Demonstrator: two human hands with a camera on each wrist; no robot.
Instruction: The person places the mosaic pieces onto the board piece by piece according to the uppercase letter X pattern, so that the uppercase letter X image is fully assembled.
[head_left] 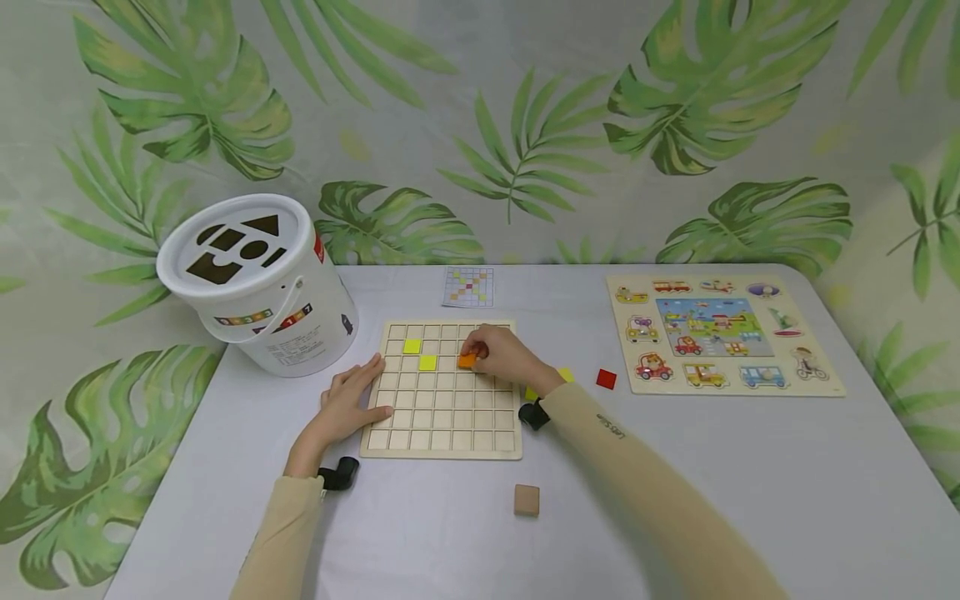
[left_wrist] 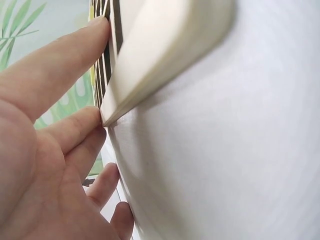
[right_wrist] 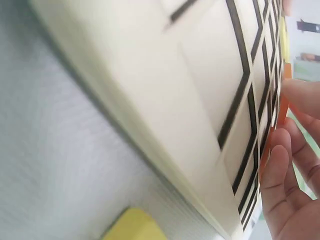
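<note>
A square wooden grid board (head_left: 442,421) lies on the table, with a yellow tile (head_left: 412,346) and a second yellow tile (head_left: 427,362) in its upper left squares. Over the upper right part of the grid, my right hand (head_left: 498,352) pinches an orange tile (head_left: 467,361) between thumb and fingers. More orange shows below those fingers in the right wrist view, partly hidden by them. My left hand (head_left: 347,406) rests at the board's left edge, thumb on the corner area and fingers spread along the side. In the left wrist view its fingers (left_wrist: 60,65) are fairly straight.
Yellow tiles (head_left: 566,375) lie partly under my right wrist, with a red tile (head_left: 606,379) beyond. A plain wooden block (head_left: 527,500) sits in front. Behind the board is a pattern card (head_left: 468,287). A white bucket (head_left: 300,337) stands left, a picture puzzle (head_left: 817,386) right.
</note>
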